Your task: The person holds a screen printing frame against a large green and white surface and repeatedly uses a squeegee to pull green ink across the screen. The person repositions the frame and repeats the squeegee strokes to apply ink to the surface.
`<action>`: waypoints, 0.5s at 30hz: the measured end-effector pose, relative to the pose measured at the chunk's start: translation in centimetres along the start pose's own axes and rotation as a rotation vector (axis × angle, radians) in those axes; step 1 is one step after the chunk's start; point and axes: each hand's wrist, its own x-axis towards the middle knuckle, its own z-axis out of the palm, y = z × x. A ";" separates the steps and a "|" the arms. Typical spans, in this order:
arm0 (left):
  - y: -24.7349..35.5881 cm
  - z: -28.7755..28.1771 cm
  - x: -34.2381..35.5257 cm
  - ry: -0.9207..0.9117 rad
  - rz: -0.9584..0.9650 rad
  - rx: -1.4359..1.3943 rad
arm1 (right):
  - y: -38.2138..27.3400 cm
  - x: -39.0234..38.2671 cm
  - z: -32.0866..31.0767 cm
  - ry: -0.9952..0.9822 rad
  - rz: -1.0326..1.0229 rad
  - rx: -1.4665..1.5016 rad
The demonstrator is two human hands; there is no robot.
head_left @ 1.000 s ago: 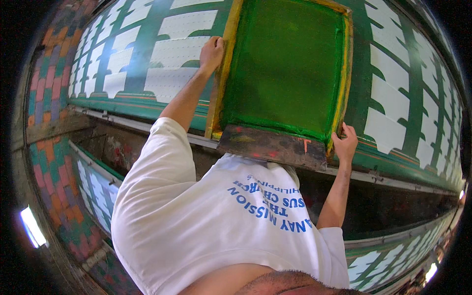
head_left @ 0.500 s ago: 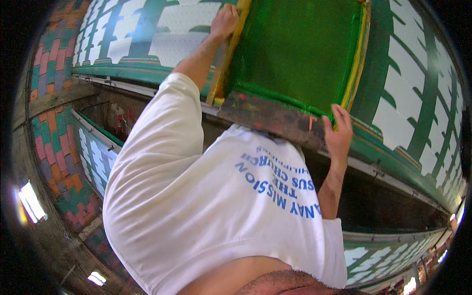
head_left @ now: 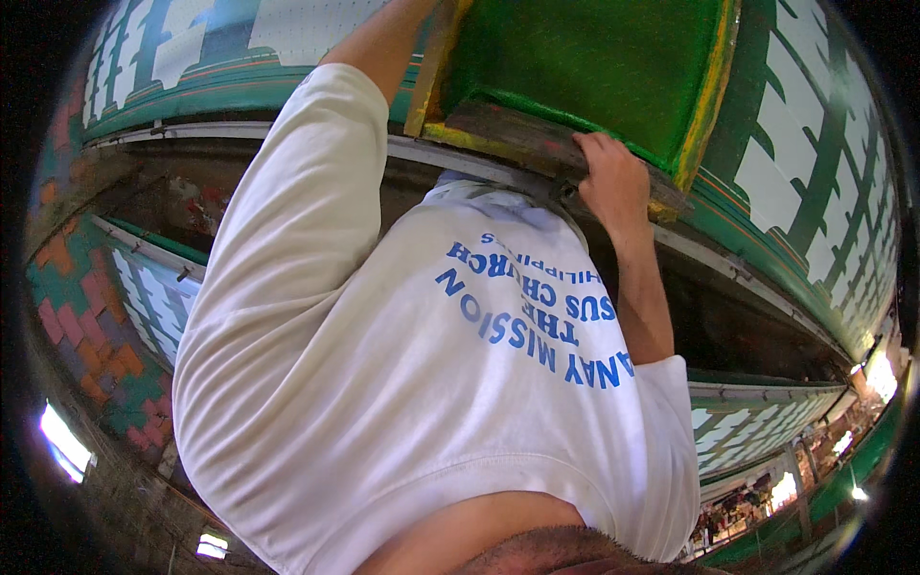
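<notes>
A screen-printing frame [head_left: 710, 120] with yellow-stained wooden sides lies in front of me. Its green mesh [head_left: 585, 57] looks wet, with thicker green ink along the near edge. Across that near end runs a dark, worn wooden bar [head_left: 513, 132], perhaps a squeegee's handle. My right hand [head_left: 615, 182] grips this bar right of its middle, fingers curled over the top; the thumb side is partly hidden. My left forearm [head_left: 388, 43] reaches past the frame's left side, and the hand is cut off by the top of the view.
Under the frame runs a long table with green and white patterned sheeting [head_left: 795, 125] and a pale metal rail [head_left: 287, 132] along its near edge. Another patterned table [head_left: 144, 297] stands behind me, across a dark gap. Colored paving-like blocks [head_left: 86, 316] show at left.
My right hand has moved left from the frame's right corner onto the wooden bar. My left hand has gone out past the top edge. The view has shifted, and the bar appears tipped differently.
</notes>
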 end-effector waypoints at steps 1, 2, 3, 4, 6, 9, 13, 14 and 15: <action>0.2 -0.1 0.1 0.005 -0.032 -0.038 | -0.3 0.9 -0.2 -0.034 0.056 -0.026; 0.5 -0.1 0.1 -0.014 -0.082 -0.068 | -0.1 1.9 -0.8 -0.041 0.120 0.038; 0.7 -0.2 0.3 -0.029 -0.131 -0.100 | 0.4 2.9 -1.6 -0.072 0.142 0.056; 0.9 -0.3 0.5 -0.046 -0.178 -0.132 | 1.0 3.8 -2.6 -0.138 0.191 0.070; 1.3 -0.6 0.6 -0.061 -0.294 -0.226 | 1.4 4.3 -3.7 -0.132 0.202 0.109; 1.7 -1.6 0.5 -0.063 -0.350 -0.313 | 1.6 4.1 -4.3 -0.109 0.221 0.152; 2.5 -2.7 0.6 -0.059 -0.419 -0.371 | 0.0 3.5 -2.5 -0.213 0.237 0.054; 2.6 -2.7 0.5 -0.062 -0.440 -0.376 | -0.8 3.2 -1.7 -0.218 0.228 0.004; 2.7 -2.7 0.5 -0.069 -0.462 -0.380 | -1.4 2.7 -1.0 -0.219 0.206 -0.039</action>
